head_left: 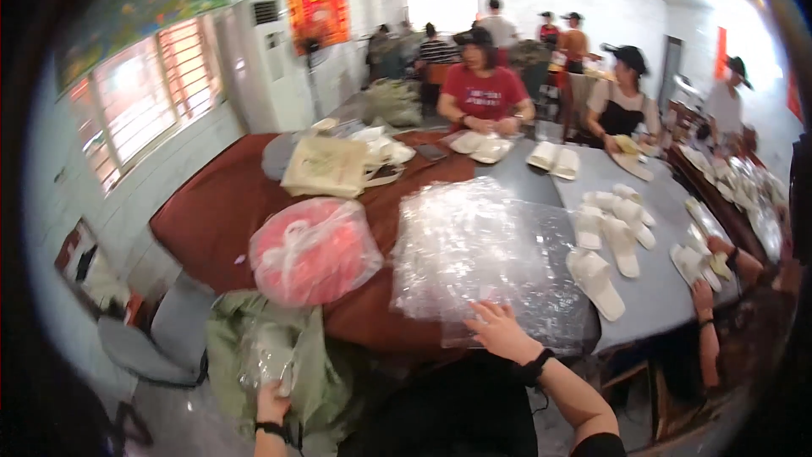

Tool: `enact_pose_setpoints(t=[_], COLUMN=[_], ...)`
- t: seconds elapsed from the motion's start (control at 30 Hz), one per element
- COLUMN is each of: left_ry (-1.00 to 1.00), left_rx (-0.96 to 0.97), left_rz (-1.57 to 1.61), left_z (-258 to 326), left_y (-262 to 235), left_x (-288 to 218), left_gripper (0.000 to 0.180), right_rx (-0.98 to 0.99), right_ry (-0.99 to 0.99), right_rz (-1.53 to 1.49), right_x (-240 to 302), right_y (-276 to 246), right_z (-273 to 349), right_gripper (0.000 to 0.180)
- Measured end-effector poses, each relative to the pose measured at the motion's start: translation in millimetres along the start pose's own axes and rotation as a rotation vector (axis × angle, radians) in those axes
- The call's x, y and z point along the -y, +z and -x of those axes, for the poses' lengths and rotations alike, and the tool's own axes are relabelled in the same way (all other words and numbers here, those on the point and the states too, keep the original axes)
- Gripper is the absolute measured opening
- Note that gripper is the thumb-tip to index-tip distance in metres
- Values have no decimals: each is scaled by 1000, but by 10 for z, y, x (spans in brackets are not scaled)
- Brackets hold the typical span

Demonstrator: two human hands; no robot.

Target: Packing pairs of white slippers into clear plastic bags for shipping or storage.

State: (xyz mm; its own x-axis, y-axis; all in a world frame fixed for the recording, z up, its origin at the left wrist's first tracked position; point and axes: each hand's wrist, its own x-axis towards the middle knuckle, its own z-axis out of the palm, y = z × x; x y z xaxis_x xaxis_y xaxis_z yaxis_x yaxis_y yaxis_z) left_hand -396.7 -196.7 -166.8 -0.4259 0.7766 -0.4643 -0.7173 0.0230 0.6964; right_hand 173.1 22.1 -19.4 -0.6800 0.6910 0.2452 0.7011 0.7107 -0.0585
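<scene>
My left hand (272, 402) is low at the left, its fingers closed on a clear plastic packet (269, 364) with something pale inside. That packet lies over the mouth of a green woven sack (317, 364). My right hand (503, 330) rests with fingers spread on the near edge of a pile of clear plastic bags (461, 245) on the table. Nothing shows in its grip. Several white slippers (596, 279) stand on the grey part of the table, right of the bags.
A tied clear bag with pink contents (315, 252) and a cream tote bag (326, 165) sit on the brown cloth (211, 203). A grey chair (165, 330) stands at the left. Across the table, a person in red (484, 93) handles white slippers; a co-worker's hands (704, 298) reach to slippers at right.
</scene>
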Motion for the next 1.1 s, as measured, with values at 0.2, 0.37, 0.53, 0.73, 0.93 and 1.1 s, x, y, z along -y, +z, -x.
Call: enact_pose_setpoints(t=[0.2,0.37,0.53,0.73,0.93,1.1], left_ry=[200,149,131,330,228,106], left_rx=[186,282,149,-125,-368,-432], left_rz=[-748,-793,-776,-1047,-1160,-1322], left_z=[-138,-509,-307,843,1455,1518], left_y=[-481,-439,-617,-859,-261,147], left_x=[-142,-320,-287,-199,202,126], left_gripper=[38,38,39,39,42,44], right_rx=[15,15,-20,-251,-17,-31], right_ry=[13,-68,-5,334,351,325], right_rz=[-175,-315,-336,68,40,70], right_x=[-132,-168,-241,-560,-791,-761], right_y=[209,128,-84,129,362,322], right_z=[-192,-99,11,132,180,126], right_gripper=[64,78,71,66,64,64])
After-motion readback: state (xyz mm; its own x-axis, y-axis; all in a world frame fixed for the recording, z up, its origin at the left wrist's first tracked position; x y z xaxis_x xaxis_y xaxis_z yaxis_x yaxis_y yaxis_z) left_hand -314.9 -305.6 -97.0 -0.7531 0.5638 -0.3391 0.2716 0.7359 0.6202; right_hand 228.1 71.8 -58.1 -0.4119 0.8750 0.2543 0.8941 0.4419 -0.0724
